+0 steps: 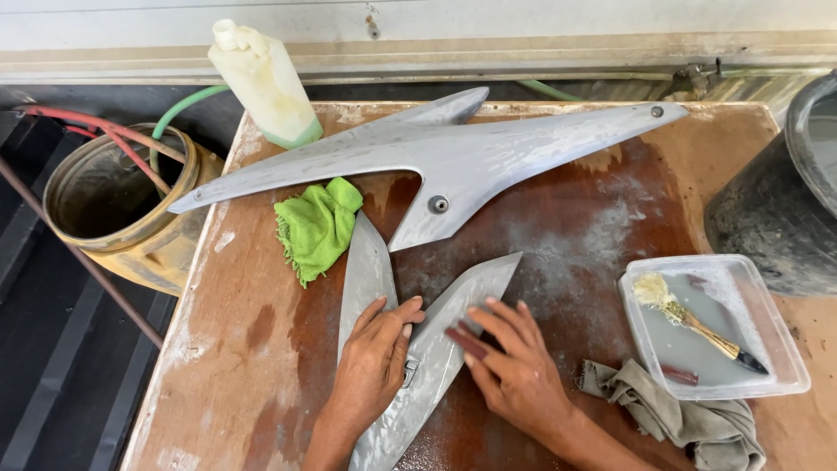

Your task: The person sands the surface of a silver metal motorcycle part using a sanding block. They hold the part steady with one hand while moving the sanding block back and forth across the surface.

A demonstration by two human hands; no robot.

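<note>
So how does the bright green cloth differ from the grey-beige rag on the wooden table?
The bright green cloth is vivid in colour; the grey-beige rag is dull. The cloth lies bunched at the table's left, partly under the large grey panel. The rag lies at the near right, beside the clear plastic tray and close to the right hand. Both are crumpled, and neither hand touches them.

cloth lies left of the tray, bottle behind it.
</note>
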